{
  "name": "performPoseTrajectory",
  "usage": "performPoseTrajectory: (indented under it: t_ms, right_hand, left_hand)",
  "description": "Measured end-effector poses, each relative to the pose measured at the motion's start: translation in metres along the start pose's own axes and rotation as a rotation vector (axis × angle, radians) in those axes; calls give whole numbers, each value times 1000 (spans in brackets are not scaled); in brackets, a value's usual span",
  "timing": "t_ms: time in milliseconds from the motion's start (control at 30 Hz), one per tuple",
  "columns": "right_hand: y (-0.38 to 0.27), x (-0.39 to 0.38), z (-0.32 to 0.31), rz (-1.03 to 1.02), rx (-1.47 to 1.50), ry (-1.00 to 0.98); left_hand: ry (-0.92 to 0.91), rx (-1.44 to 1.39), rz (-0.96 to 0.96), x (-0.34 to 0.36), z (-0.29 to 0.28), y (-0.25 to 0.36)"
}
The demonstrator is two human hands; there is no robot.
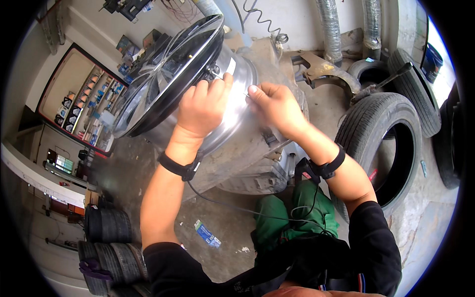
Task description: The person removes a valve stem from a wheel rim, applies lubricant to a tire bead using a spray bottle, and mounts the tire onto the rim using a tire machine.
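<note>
A bare alloy wheel sits tilted in front of me, its dark spokes facing left and its silver barrel toward my hands. No tyre is on it. My left hand is closed at the barrel beside the dark rim edge, fingers curled near a small dark fitting and a thin pale piece. What the fingers hold is hidden. Just right of it, my right hand pinches thumb against forefinger over the barrel; a tiny pale tip shows there, too small to name. Beneath the wheel is a dusty machine.
A loose tyre stands on the right, with more tyres behind it. Stacked tyres lie at lower left. A blue and white packet is on the floor. A black cable hangs between my wrists. A shelved cabinet stands far left.
</note>
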State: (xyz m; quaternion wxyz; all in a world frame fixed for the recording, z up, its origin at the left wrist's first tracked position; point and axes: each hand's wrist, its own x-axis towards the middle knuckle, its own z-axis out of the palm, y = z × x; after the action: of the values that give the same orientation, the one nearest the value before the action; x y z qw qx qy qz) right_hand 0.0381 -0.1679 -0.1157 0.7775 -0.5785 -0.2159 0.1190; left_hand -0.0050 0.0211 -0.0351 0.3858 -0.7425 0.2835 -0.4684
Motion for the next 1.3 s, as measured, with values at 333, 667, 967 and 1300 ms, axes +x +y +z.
performPoseTrajectory:
  t_ms: [333,667,967,1300]
  right_hand:
    - [17,-1,3,-640,-662,276]
    - [6,-11,3,-567,-505,219]
    - [0,6,-9,217,235,-107]
    - [-8,-1,7,218,254,-206]
  left_hand:
    - [-6,11,-13,5,-1,2]
    - [-3,27,-20,1,1,2]
    - [5,20,-40,1,0,2]
    - [7,-42,-4,-1,-2,0]
